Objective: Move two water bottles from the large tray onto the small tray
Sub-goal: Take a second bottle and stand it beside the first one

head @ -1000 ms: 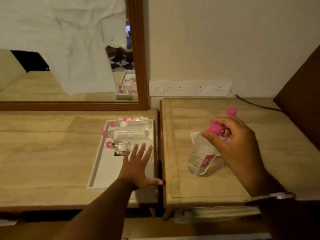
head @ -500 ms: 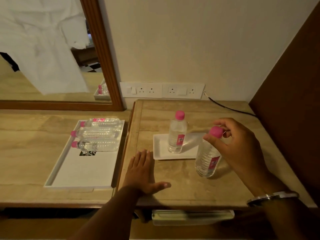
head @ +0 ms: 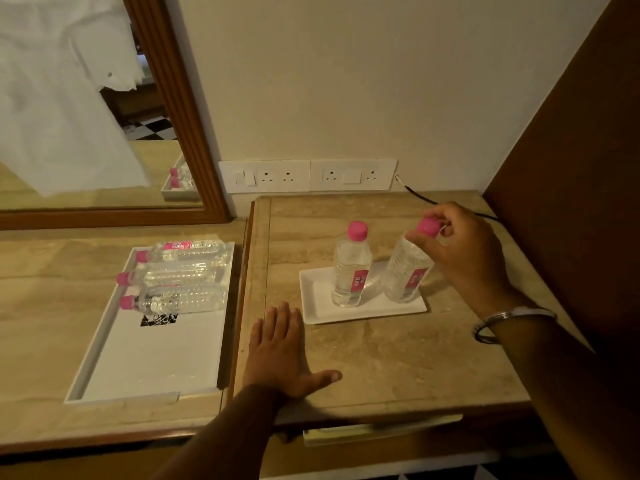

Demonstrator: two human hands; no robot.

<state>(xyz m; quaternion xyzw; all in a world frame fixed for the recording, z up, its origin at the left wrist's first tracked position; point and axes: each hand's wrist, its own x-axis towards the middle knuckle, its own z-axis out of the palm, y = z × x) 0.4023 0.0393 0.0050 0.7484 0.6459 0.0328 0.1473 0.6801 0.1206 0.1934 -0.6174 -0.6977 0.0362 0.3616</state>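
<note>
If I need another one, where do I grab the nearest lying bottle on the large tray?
Grip the nearest bottle across its clear ribbed barrel, coming from above with fingers over the open near side. It lies flat, pink cap to the left, tight against the next bottle behind, in the large tray.

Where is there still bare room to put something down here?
The large tray is bare in its near half, below the three lying bottles. The tabletop between the left hand and right forearm is open too. The small tray is crowded: two bottles, one held by the right hand.
</note>
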